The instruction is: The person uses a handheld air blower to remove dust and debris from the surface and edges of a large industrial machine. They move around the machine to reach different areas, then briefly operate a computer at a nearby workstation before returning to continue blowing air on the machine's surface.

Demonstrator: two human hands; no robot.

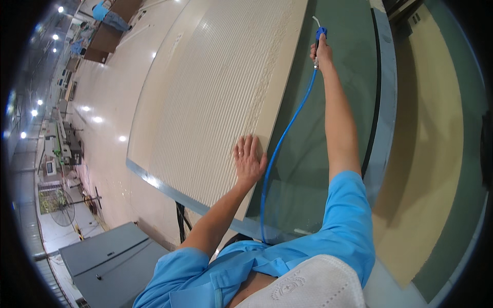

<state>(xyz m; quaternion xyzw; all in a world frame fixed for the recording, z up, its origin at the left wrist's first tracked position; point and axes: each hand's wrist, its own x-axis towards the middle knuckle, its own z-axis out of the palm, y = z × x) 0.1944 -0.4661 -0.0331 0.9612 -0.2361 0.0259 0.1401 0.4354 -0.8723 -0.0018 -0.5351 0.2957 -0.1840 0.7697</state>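
Observation:
My right hand [322, 53] is stretched far forward and wrapped round a blue air blow gun [321, 32] with a thin bent nozzle. A blue hose [280, 141] runs from its grip back along the green tabletop [303, 174] to the edge near my body. My left hand [249, 160] rests with fingers spread on the right margin of a large cream panel [205, 97]. Fine parallel grooves cover most of that panel. Rougher, crumbly-looking strips show along its right side. Both panel and hose lie on the table, with the hose just right of the panel's edge.
A grey cabinet [113, 264] stands at lower left, near a round fan [57, 208]. Machines line the left wall. Two people in blue work by brown boards [105, 38] at the far upper left. A yellow floor strip [436, 154] curves along the table's right.

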